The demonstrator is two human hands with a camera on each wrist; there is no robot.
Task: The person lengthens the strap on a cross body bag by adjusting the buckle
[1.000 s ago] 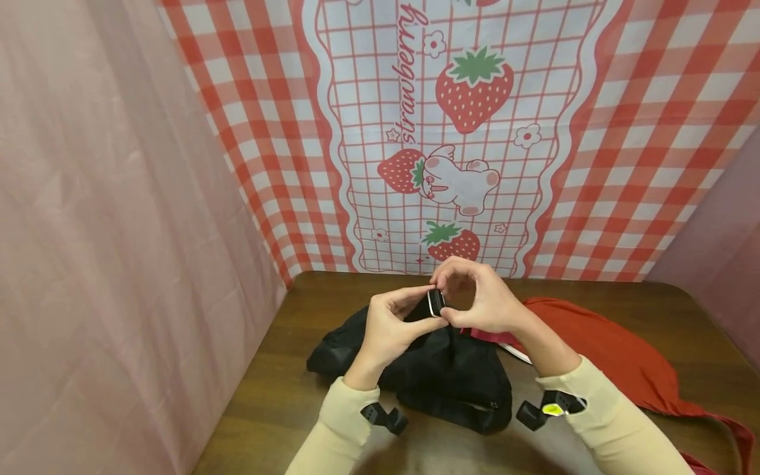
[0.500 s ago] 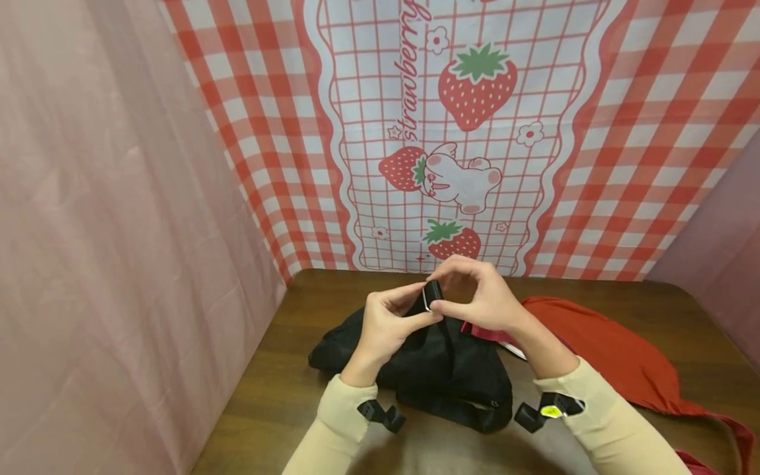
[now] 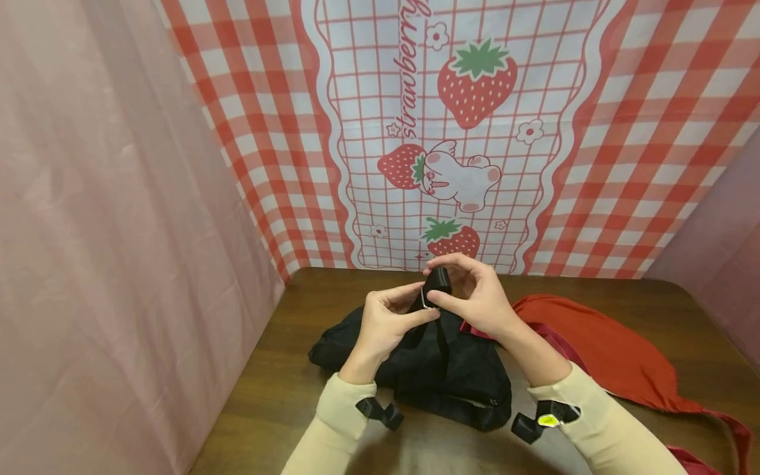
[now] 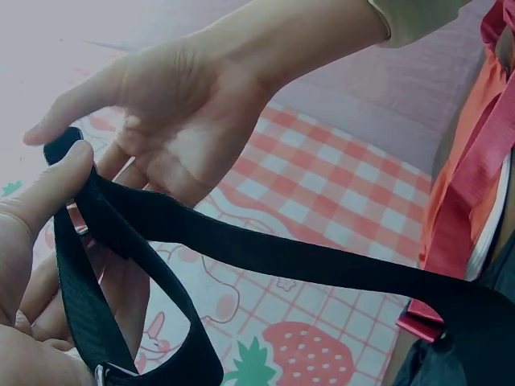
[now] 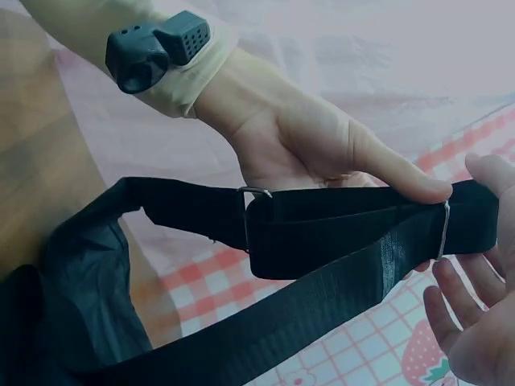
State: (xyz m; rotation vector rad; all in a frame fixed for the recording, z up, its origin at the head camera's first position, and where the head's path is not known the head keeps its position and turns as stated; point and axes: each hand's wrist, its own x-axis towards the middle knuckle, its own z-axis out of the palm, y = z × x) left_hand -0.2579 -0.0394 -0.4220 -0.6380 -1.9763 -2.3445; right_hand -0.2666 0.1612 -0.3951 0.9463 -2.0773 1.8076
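Note:
Both hands meet above a black fabric bag, working on its black strap. My left hand pinches the strap at a thin metal slider, thumb on one side and fingers on the other. My right hand grips a short loop of webbing that sticks out past this slider, between thumb and fingers. In the right wrist view a second metal ring joins the doubled strap to the piece running down to the bag. The strap's lower end hangs down over the bag in the head view.
An orange-red bag with a red strap lies on the wooden table to the right. A red-and-white strawberry-print cloth hangs behind. A pink curtain stands at the left.
The webbing loop beyond the slider has grown longer and rises higher. My right hand has shifted slightly up and left with it; the left hand stays almost in place.

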